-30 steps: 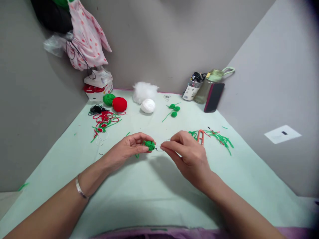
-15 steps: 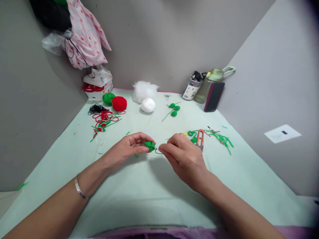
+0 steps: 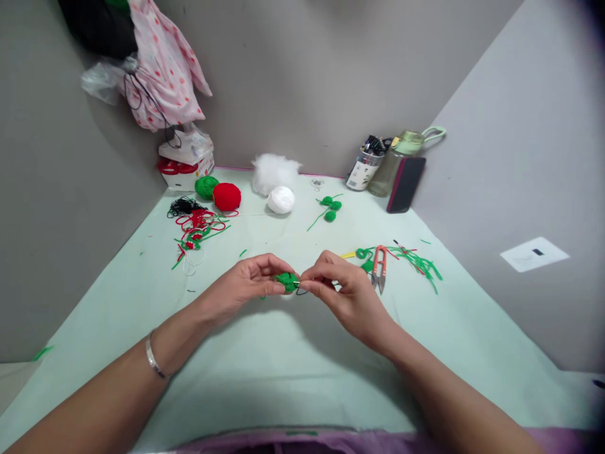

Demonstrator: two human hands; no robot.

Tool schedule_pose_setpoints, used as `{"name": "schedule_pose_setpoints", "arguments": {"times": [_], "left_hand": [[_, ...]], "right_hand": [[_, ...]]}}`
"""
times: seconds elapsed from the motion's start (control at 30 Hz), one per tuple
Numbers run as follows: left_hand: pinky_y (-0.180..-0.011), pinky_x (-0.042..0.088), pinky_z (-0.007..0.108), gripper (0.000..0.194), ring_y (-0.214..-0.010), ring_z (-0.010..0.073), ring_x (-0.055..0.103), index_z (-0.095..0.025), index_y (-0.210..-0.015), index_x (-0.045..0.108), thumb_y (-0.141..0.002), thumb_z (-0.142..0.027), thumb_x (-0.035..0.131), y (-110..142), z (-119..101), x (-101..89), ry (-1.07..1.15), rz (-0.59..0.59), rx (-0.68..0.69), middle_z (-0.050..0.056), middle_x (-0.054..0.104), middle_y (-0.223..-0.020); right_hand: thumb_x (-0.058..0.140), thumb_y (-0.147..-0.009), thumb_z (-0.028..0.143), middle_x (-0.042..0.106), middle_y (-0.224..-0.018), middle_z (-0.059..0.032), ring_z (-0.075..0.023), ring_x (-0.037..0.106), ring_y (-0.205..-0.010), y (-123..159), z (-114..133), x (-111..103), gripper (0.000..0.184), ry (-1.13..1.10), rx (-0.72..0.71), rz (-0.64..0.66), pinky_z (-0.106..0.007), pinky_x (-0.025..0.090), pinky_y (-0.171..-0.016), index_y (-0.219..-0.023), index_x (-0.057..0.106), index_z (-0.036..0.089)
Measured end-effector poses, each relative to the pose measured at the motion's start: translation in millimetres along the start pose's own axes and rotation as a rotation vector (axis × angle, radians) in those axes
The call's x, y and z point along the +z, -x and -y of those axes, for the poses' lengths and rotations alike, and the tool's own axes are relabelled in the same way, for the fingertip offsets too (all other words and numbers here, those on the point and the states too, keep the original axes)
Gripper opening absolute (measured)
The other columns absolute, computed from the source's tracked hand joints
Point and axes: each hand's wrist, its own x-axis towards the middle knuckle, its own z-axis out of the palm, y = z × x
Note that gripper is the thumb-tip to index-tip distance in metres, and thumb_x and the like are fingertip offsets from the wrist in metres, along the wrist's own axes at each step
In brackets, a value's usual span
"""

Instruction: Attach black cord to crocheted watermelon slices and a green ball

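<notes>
Between thumb and fingers, my left hand point(image 3: 253, 277) grips a small green crocheted piece point(image 3: 287, 282) with dark yarn stitches on it. My right hand point(image 3: 338, 284) pinches a thin, light-coloured needle point(image 3: 297, 283) whose end meets the right side of the green piece. A loop of black yarn point(image 3: 301, 292) hangs just under the right fingertips. Orange-handled thread snips point(image 3: 380, 268) lie right behind my right hand, beside a small green crocheted piece point(image 3: 367, 265) and a yellow strip point(image 3: 348, 255).
Green yarn scraps point(image 3: 423, 265) lie to the right. Farther back are small green balls point(image 3: 330, 215), a white yarn ball point(image 3: 281, 200), stuffing point(image 3: 274, 171), and a red yarn ball point(image 3: 227, 197). A phone point(image 3: 406, 184) leans against a bottle point(image 3: 384, 170). Tangled red yarn point(image 3: 198, 221) lies left.
My right hand has come closer to my left, and the needle now touches the green piece. The snips' blades, partly covered before, show more fully.
</notes>
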Motion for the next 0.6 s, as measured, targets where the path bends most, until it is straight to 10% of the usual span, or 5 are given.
{"name": "schedule_pose_setpoints", "arguments": {"times": [0.6], "left_hand": [[-0.086, 0.046, 0.029, 0.023, -0.086, 0.0143, 0.065, -0.019, -0.095, 0.066, -0.076, -0.025, 0.076, -1.5, 7.2, 4.3, 0.059, -0.097, 0.026, 0.0, 0.069, -0.087]], "right_hand": [[0.07, -0.083, 0.028, 0.053, -0.07, 0.0006, -0.0107, 0.046, -0.064, -7.0, -12.0, 15.5, 0.016, -0.329, 0.209, -0.081, -0.026, 0.035, -0.058, -0.072, 0.068, 0.017]]}}
